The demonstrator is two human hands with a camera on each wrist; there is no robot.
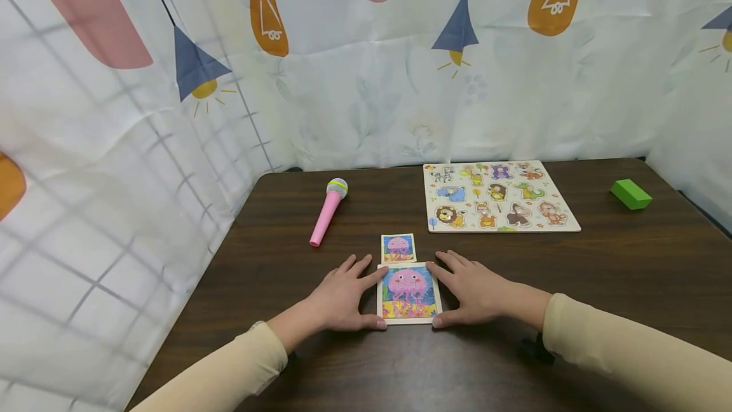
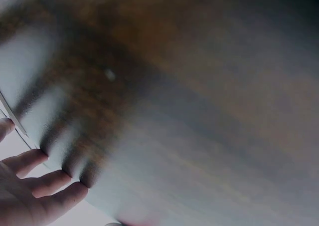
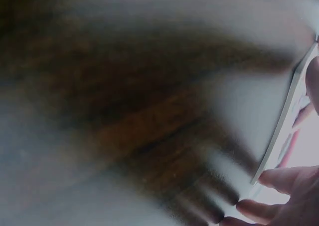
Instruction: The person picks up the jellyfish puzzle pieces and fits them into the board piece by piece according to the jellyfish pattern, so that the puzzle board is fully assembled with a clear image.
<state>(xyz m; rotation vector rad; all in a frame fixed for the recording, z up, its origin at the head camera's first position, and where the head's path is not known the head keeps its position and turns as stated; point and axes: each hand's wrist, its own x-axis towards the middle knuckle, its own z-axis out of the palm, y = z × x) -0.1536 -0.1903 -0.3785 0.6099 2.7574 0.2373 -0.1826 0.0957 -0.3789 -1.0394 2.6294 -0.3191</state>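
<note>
A square jellyfish puzzle (image 1: 408, 294) with a pale border lies flat on the dark table. Fine seam lines run across its picture. Directly beyond its top edge lies a smaller jellyfish card (image 1: 398, 248). My left hand (image 1: 345, 297) rests along the puzzle's left side, index finger by the upper corner and thumb by the lower one. On the opposite side, my right hand (image 1: 471, 288) touches the frame in the same way, its other fingers spread on the table. The right wrist view shows those fingertips (image 3: 271, 180) beside the frame's raised edge (image 3: 279, 131).
A pink toy microphone (image 1: 328, 212) lies beyond the left hand. At the back right is a wooden animal puzzle board (image 1: 503, 199), with a green block (image 1: 631, 194) farther right. A patterned curtain (image 1: 366, 94) hangs behind the wooden table (image 1: 274, 221).
</note>
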